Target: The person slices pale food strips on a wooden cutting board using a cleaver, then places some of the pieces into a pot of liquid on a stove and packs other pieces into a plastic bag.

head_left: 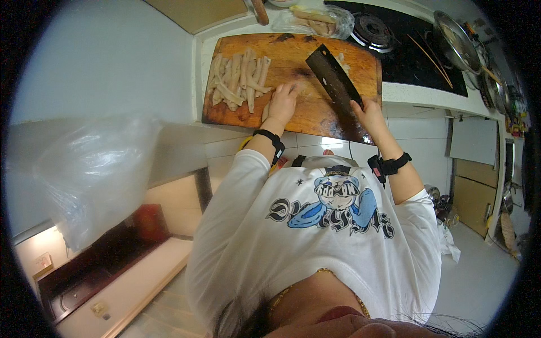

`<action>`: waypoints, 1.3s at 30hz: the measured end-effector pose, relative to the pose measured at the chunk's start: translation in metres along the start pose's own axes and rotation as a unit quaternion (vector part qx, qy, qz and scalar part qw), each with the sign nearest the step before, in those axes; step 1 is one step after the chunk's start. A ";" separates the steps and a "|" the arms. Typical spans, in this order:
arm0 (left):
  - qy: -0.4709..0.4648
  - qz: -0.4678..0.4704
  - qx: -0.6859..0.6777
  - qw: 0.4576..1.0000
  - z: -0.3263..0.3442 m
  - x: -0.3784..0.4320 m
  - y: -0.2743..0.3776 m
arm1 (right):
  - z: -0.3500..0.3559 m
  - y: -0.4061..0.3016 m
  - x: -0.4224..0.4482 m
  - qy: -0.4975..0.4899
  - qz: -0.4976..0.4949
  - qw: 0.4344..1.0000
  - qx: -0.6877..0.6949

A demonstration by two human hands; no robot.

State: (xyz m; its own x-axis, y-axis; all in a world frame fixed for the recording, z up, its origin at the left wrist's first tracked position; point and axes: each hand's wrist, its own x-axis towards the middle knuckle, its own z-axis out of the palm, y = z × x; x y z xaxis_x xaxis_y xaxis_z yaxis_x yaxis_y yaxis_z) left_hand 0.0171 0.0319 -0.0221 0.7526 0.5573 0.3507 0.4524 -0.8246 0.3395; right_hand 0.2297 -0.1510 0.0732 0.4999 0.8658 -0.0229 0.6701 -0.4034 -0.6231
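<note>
My left hand point(284, 102) rests low on the wooden cutting board point(296, 55), its fingers bent over a pale piece of food that shows only in part beside the palm. Whether the fingers grip it, I cannot tell. My right hand point(368, 115) is closed on the handle end of a dark cleaver point(334, 76), whose broad blade is raised over the right side of the board and points up and away. Pale strips of food point(239, 78), possibly meat or tripe, lie heaped on the board's left side. Small cut pieces point(343, 63) lie behind the blade.
Behind the board lies a clear plastic bag point(315, 21) with more pale strips. A black cooktop point(405, 55) with a round burner point(372, 31) adjoins the board at right, bearing chopsticks point(430, 61) and a metal pan point(456, 42). A wall borders the left side.
</note>
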 end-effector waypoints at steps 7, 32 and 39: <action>0.012 0.007 -0.018 1.000 -0.005 0.000 0.002 | 0.005 0.004 -0.001 0.014 -0.033 0.999 -0.034; 0.012 -0.016 -0.028 0.999 0.001 0.000 -0.004 | 0.034 -0.022 0.005 0.009 0.005 0.997 -0.082; 0.019 -0.009 -0.036 0.999 0.007 0.000 -0.008 | 0.066 -0.047 -0.013 0.010 -0.051 0.992 -0.117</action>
State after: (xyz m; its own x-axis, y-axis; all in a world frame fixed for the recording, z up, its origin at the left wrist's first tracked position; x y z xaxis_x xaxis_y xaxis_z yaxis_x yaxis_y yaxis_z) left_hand 0.0165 0.0378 -0.0311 0.7251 0.5766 0.3765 0.4292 -0.8060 0.4076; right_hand 0.1558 -0.1236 0.0516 0.4327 0.9003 0.0468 0.8249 -0.3744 -0.4235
